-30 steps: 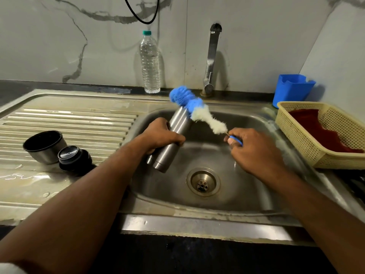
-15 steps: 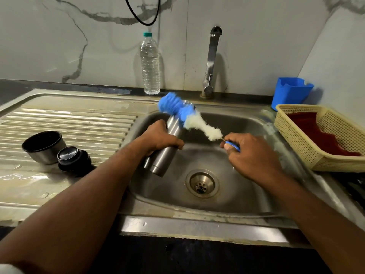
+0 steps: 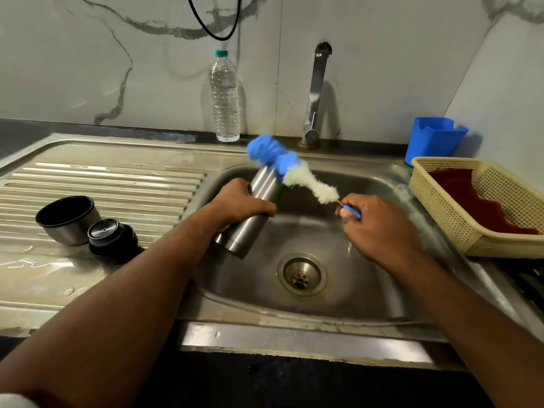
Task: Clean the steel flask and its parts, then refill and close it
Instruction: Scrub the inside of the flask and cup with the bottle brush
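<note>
Over the sink basin [image 3: 368,290], the left hand [image 3: 241,204] is wrapping round the steel flask [image 3: 250,213] at abt mid-body, fingers & thumb curled on the metal. The right hand [image 3: 379,228] is pinching the blue handle of the bottle brush [image 3: 290,172], w/ the hands apart & the brush bridging them.

Handling: the flask is looking rigid & smooth, prob wet, so likely slippery; a full wrap at mid-body, as the left hand is doing, seems the safest hold. Weight prob moderate, being carried one-handed w/o visible strain. The brush is looking soft at the bristles w/ a thin wire stem, so it's likely flexing under side load; best gripped at the handle end.

Orientation: the flask's long axis is running diagonally, base pointing down-left toward the person, mouth pointing up-right toward the tap [image 3: 316,92]. The brush head is lying across the mouth end, not clearly inside; can't tell if any bristles are entering.

The cup lid [image 3: 69,219] & stopper [image 3: 110,235] are sitting touching or nearly so on the wet drainboard [image 3: 117,178], well apart from the flask.
</note>
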Available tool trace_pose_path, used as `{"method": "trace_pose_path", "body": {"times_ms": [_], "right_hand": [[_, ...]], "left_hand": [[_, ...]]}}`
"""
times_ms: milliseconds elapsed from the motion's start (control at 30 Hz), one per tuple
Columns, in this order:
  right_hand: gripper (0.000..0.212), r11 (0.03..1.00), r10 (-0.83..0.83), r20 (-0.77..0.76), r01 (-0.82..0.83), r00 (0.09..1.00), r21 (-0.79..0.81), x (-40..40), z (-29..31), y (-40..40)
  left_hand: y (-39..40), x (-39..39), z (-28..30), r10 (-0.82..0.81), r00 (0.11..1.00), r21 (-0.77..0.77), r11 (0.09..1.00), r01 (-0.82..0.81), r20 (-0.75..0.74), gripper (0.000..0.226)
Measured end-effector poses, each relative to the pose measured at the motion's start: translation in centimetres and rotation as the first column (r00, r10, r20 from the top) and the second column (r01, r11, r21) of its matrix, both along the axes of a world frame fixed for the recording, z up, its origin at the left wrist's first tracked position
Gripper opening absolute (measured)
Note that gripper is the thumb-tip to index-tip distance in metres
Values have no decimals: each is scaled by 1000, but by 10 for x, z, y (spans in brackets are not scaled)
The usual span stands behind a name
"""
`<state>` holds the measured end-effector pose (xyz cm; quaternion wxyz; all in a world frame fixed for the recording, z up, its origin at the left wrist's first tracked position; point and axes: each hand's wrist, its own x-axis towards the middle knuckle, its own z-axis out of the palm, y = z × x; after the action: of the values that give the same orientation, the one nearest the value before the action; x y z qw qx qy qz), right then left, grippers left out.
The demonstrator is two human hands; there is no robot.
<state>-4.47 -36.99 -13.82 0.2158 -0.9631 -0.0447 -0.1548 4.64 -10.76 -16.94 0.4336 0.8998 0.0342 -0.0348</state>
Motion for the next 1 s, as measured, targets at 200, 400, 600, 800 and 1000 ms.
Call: {"method": "trace_pose_path", "body": {"times_ms": [200, 400, 600, 800, 1000], "right_hand": [[9, 999, 36, 9, -36, 999, -9, -1, 0, -1], [10, 999, 33, -10, -33, 999, -17, -1, -1, -1], [10, 999, 26, -17, -26, 1000, 20, 2, -1, 0], [11, 999, 21, 21, -21, 1000, 32, 0, -3, 2], [11, 1000, 12, 34, -13, 999, 25, 0, -2, 2]], "left_hand": [[1, 1, -2, -8, 1000, 35, 999, 7, 23, 74], [0, 1, -2, -16, 1000, 60, 998, 14, 24, 72], [-3, 1, -1, -40, 999, 41, 998, 40, -1, 62], [-1, 0, 0, -20, 999, 139, 990, 14, 35, 64], [1, 0, 2, -5, 998, 186, 983, -6, 60, 73]]}}
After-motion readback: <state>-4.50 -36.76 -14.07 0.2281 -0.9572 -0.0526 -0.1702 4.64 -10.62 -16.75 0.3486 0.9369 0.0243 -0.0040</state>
